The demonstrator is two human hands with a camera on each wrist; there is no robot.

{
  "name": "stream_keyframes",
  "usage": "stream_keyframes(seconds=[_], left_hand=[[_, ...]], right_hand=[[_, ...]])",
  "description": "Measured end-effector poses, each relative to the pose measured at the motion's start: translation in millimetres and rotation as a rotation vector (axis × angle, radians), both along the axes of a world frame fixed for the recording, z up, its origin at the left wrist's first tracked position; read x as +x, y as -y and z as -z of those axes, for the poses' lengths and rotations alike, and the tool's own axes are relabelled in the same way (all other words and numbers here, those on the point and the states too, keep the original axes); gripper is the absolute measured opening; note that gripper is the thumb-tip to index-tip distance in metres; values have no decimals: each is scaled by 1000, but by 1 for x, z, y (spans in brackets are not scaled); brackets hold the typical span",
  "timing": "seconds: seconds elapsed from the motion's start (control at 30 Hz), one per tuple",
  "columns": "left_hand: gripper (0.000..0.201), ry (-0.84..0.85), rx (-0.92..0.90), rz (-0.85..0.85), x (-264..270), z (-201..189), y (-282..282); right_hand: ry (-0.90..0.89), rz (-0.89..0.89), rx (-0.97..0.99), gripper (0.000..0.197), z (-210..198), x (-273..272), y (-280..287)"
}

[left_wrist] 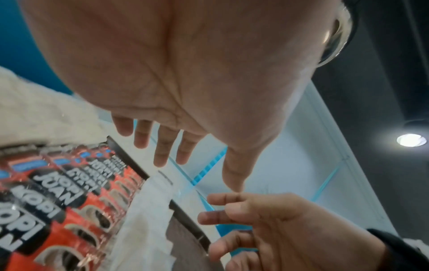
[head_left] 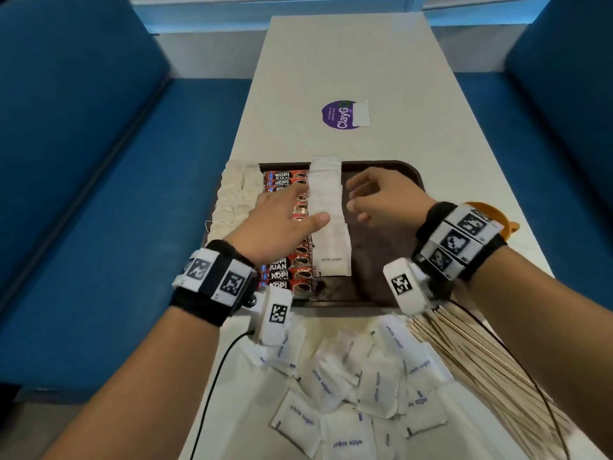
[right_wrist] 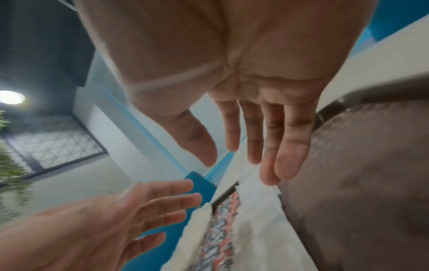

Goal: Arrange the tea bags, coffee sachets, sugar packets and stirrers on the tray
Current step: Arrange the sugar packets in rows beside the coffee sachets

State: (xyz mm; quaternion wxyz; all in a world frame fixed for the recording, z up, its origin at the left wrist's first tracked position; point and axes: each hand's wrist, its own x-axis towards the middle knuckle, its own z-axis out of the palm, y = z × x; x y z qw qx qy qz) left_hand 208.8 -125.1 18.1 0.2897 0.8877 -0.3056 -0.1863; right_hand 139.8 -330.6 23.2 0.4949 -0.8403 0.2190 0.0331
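Note:
A dark brown tray lies across the white table. On it run three rows: beige tea bags at the left, red coffee sachets beside them, then white sugar packets. My left hand hovers over the coffee row with straight fingers, its thumb by the sugar row. My right hand hangs above the bare right part of the tray, fingers loosely spread and holding nothing. The left wrist view shows the coffee sachets and sugar packets below my open left hand. My right hand is open too.
Loose white sugar packets lie in a heap on the table near me. A fan of wooden stirrers lies at the near right. An orange object sits right of the tray. Blue benches flank the table; a purple sticker lies farther back.

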Motion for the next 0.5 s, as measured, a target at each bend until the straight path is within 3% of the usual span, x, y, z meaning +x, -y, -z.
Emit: stream_keyframes(seconds=[0.07, 0.23, 0.37, 0.5], left_hand=[[58, 3, -50, 11, -14, -10, -17], [24, -108, -53, 90, -64, -2, -60], [31, -103, 13, 235, -110, 20, -86], [48, 39, 102, 364, -146, 37, -91]], right_hand=[[28, -99, -50, 22, -20, -33, -8], [-51, -263, -164, 20, -42, -129, -35], [-178, -282, -283, 30, -11, -183, -59], [-271, -345, -487, 62, 19, -208, -81]])
